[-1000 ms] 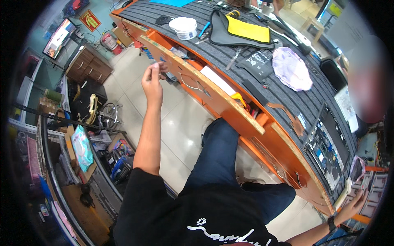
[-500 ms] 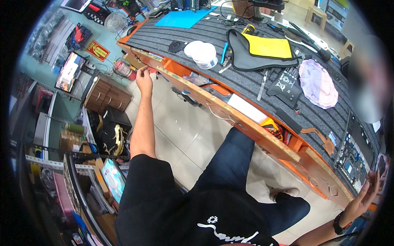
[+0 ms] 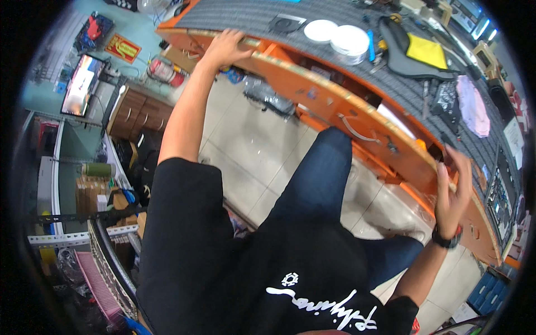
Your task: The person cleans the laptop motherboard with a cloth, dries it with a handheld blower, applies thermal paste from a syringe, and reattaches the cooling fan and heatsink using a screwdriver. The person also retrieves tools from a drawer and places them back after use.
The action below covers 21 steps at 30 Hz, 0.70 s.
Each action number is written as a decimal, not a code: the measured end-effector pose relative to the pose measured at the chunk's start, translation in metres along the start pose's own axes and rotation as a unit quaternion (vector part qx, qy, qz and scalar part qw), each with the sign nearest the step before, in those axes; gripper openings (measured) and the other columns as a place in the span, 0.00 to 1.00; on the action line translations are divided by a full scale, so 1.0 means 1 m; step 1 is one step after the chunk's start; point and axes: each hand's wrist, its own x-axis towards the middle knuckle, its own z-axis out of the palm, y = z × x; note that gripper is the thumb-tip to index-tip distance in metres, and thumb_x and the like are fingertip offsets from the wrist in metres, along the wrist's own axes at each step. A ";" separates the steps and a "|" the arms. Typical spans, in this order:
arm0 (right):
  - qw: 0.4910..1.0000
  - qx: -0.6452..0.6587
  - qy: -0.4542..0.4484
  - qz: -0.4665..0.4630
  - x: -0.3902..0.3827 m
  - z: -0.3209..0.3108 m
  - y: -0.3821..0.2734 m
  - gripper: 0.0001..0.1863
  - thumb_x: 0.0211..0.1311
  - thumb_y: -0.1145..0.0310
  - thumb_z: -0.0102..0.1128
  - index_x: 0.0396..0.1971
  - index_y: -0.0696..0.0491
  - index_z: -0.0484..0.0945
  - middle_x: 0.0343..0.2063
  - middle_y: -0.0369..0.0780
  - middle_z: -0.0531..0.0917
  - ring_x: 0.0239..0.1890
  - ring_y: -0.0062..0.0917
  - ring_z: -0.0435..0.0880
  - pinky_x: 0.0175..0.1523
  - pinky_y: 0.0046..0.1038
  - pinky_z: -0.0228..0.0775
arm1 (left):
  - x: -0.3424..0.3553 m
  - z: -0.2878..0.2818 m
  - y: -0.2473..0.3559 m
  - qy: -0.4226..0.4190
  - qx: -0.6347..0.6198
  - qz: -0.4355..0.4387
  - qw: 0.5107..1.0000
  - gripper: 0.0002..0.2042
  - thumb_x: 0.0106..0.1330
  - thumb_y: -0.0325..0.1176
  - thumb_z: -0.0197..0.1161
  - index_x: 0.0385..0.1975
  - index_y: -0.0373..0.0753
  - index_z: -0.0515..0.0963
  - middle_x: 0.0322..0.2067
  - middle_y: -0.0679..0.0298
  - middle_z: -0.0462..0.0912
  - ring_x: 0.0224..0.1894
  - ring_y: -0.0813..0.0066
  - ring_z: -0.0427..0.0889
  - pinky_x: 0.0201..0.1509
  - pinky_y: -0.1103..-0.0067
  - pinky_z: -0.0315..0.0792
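Note:
A long orange drawer (image 3: pixel 329 100) with a chipped top edge runs below the grey, ribbed-covered workbench (image 3: pixel 268 19), pulled partly out. My left hand (image 3: pixel 226 50) is closed over the top edge near its left end. My right hand (image 3: pixel 452 184) is at its right end, fingers curled on the edge, thumb upright. Inside lie a white item (image 3: pixel 393 120) and a yellow item (image 3: pixel 420 144). On the bench above are white tubs (image 3: pixel 349 42), a grey-and-yellow pouch (image 3: pixel 424 53), a black battery pack (image 3: pixel 444 100), a lilac cloth (image 3: pixel 473 106) and an opened laptop (image 3: pixel 499 195).
My knee (image 3: pixel 329 151) is close to the drawer front. Cluttered metal shelving (image 3: pixel 84 237) stands close on my left. A brown cabinet (image 3: pixel 137 114), a monitor (image 3: pixel 81 84) and a red extinguisher (image 3: pixel 162 72) are at the upper left, beyond the tiled floor (image 3: pixel 251 151).
My left hand has moved up and rightward onto the drawer's edge. My right hand has come leftward and up from beside the laptop to the drawer's right end. My knee has moved up.

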 end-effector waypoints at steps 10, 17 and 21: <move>0.977 -0.190 -0.099 -0.022 0.037 0.098 0.006 0.13 0.68 0.63 0.67 0.44 0.55 0.83 0.41 0.44 0.83 0.45 0.41 0.83 0.51 0.36 0.75 | -0.024 -0.017 -0.001 0.034 -0.080 0.029 0.996 0.25 0.58 0.55 0.73 0.37 0.36 0.78 0.37 0.53 0.80 0.46 0.52 0.76 0.50 0.62 0.72; 0.972 -0.205 -0.117 -0.014 0.042 0.097 0.002 0.12 0.62 0.64 0.71 0.35 0.57 0.81 0.33 0.45 0.81 0.39 0.42 0.81 0.45 0.38 0.73 | -0.084 -0.043 -0.004 0.031 -0.106 -0.009 0.994 0.33 0.39 0.63 0.80 0.27 0.37 0.76 0.32 0.60 0.78 0.45 0.55 0.75 0.50 0.63 0.73; 0.971 -0.208 -0.120 -0.013 0.042 0.097 -0.002 0.11 0.63 0.67 0.69 0.35 0.59 0.79 0.34 0.46 0.80 0.39 0.43 0.80 0.45 0.38 0.72 | -0.123 -0.070 -0.004 -0.004 -0.129 -0.028 0.991 0.33 0.36 0.61 0.81 0.28 0.39 0.77 0.34 0.62 0.78 0.45 0.57 0.75 0.51 0.65 0.72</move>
